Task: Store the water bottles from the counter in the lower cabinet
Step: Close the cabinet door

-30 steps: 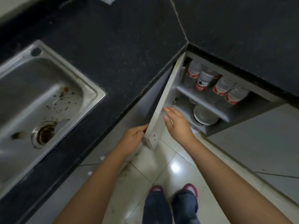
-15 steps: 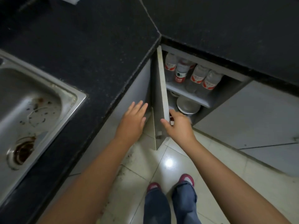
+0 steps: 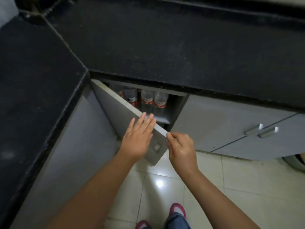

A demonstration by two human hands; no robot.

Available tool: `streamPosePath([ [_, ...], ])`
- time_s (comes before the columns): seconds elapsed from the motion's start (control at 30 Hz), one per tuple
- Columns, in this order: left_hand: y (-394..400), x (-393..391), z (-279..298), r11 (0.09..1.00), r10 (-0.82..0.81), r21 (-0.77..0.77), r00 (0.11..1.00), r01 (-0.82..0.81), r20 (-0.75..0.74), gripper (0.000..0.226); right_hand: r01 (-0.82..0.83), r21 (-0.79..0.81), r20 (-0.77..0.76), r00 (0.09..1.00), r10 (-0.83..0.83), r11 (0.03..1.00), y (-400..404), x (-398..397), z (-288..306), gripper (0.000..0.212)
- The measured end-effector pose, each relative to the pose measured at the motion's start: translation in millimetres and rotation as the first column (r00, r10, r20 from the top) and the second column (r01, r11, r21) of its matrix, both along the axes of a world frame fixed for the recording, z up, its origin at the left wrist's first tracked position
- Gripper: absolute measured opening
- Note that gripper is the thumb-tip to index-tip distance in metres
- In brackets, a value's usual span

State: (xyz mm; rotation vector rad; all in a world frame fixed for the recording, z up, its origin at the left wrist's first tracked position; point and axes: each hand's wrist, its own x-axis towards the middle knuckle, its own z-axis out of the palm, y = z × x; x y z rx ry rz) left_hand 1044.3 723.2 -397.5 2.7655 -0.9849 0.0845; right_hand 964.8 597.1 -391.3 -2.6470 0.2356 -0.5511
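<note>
A: Left hand [image 3: 137, 140] was laid flat, fingers straight, on the cabinet door [image 3: 115, 113] outer face; right hand [image 3: 180, 150] was curled, pinching its free edge.

B: Water bottles [image 3: 147, 100] were seen upright on the shelf behind, beyond both hands; left judged nearer.

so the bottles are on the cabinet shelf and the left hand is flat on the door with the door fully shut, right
Not quite. The head view shows the cabinet door partly open, not shut. The bottles do stand on the shelf, and the left hand does lie flat on the door.
</note>
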Motion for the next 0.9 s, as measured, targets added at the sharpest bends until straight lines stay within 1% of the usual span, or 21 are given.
streamPosePath([
  [0.07, -11, 9, -3, 1.000, -0.014, 0.007, 0.999, 0.014, 0.038, 0.050, 0.056, -0.174, 0.094, 0.995, -0.040, 0.983, -11, 10, -2, 0.025],
  [0.13, -24, 14, -6, 1.000, -0.022, 0.021, 0.993, 0.019, 0.116, 0.045, 0.138, -0.247, 0.145, 0.984, -0.104, 0.959, -23, 20, -4, 0.023],
  [0.17, -31, 18, -8, 1.000, -0.026, 0.010, 0.992, 0.024, 0.127, 0.047, 0.177, -0.272, 0.160, 0.978, -0.137, 0.946, -28, 25, -6, 0.022],
  [0.2, -37, 22, -9, 0.999, -0.033, -0.011, 0.990, 0.034, 0.137, 0.055, 0.208, -0.299, 0.181, 0.971, -0.159, 0.931, -34, 30, -7, 0.022],
  [0.27, -47, 32, -15, 0.999, -0.026, -0.029, 0.980, 0.032, 0.199, 0.068, 0.254, -0.341, 0.225, 0.957, -0.184, 0.905, -45, 41, -8, 0.023],
  [0.33, -56, 44, -19, 1.000, -0.026, -0.010, 0.963, 0.030, 0.268, 0.075, 0.296, -0.357, 0.231, 0.947, -0.223, 0.886, -52, 52, -11, 0.032],
  [0.4, -64, 54, -24, 0.999, -0.016, -0.041, 0.956, 0.030, 0.293, 0.080, 0.321, -0.381, 0.179, 0.946, -0.272, 0.867, -53, 60, -14, 0.039],
  [0.47, -74, 60, -29, 0.999, 0.009, -0.048, 0.952, 0.006, 0.305, 0.082, 0.332, -0.419, 0.111, 0.942, -0.316, 0.845, -53, 66, -19, 0.039],
  [0.57, -85, 65, -37, 0.998, 0.056, -0.050, 0.953, -0.043, 0.299, 0.072, 0.338, -0.384, -0.023, 0.927, -0.375, 0.859, -53, 76, -21, 0.067],
  [0.63, -92, 69, -38, 0.997, 0.071, -0.004, 0.961, -0.072, 0.266, 0.078, 0.346, -0.364, -0.053, 0.919, -0.390, 0.865, -56, 84, -20, 0.073],
  [0.67, -95, 70, -38, 0.998, 0.056, 0.018, 0.971, -0.062, 0.234, 0.079, 0.349, -0.358, -0.061, 0.917, -0.394, 0.866, -59, 87, -20, 0.072],
  [0.7, -97, 72, -39, 0.999, 0.039, 0.025, 0.978, -0.045, 0.203, 0.075, 0.344, -0.346, -0.069, 0.918, -0.390, 0.873, -62, 90, -21, 0.069],
  [0.77, -96, 75, -46, 0.998, 0.022, 0.059, 0.982, -0.034, 0.189, 0.067, 0.335, -0.348, -0.051, 0.926, -0.374, 0.876, -67, 92, -24, 0.053],
  [0.8, -93, 76, -51, 0.994, 0.022, 0.099, 0.973, -0.046, 0.230, 0.066, 0.326, -0.376, -0.050, 0.928, -0.370, 0.867, -69, 91, -28, 0.046],
  [0.83, -89, 77, -56, 0.988, 0.023, 0.138, 0.955, -0.066, 0.295, 0.066, 0.302, -0.423, -0.063, 0.931, -0.360, 0.855, -72, 89, -33, 0.046],
  [0.9, -82, 84, -62, 0.980, 0.032, 0.166, 0.915, -0.107, 0.403, 0.062, 0.219, -0.500, -0.096, 0.948, -0.305, 0.838, -78, 85, -44, 0.047],
])
